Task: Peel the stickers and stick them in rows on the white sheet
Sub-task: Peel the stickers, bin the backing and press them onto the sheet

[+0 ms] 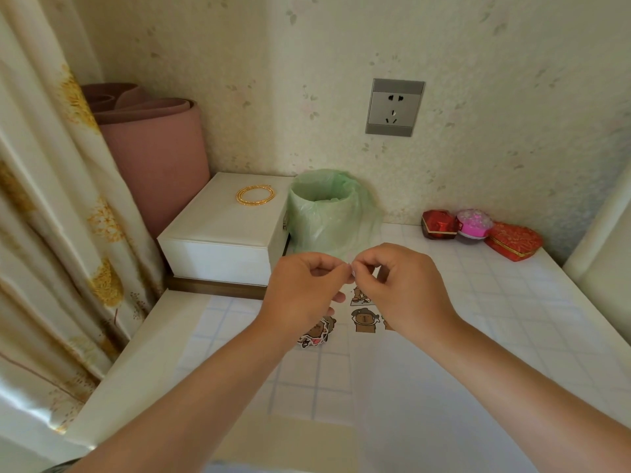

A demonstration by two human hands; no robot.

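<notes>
Your left hand (304, 291) and right hand (399, 285) together pinched one small pale sticker (351, 270) above the thin white paper sheet (403, 370).

Green-bagged bin (333, 213) beside white box (222, 233); gold bracelet (255, 195) atop; red heart boxes (514, 241) near wall.
</notes>
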